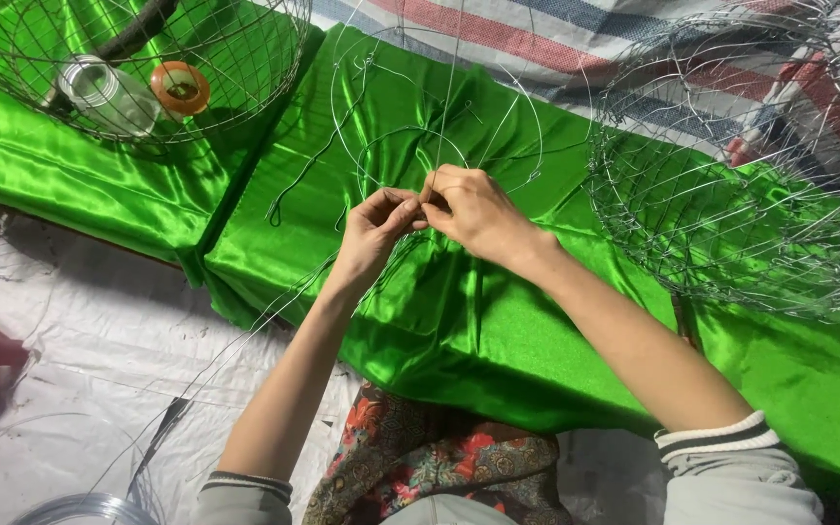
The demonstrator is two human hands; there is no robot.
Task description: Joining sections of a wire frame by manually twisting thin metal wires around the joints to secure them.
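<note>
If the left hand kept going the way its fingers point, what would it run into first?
Almost at once the right hand: the left hand points up and right, its fingertips already meeting the right's on the thin wire. Depth beyond is unclear.

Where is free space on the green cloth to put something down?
Bare green cloth lies below the two hands, left hand and right hand, down to the cloth's near edge. Another bare strip lies under the wire basket at far left. Crowded: the loose wire hoops above the hands and the wire basket on the right.
</note>
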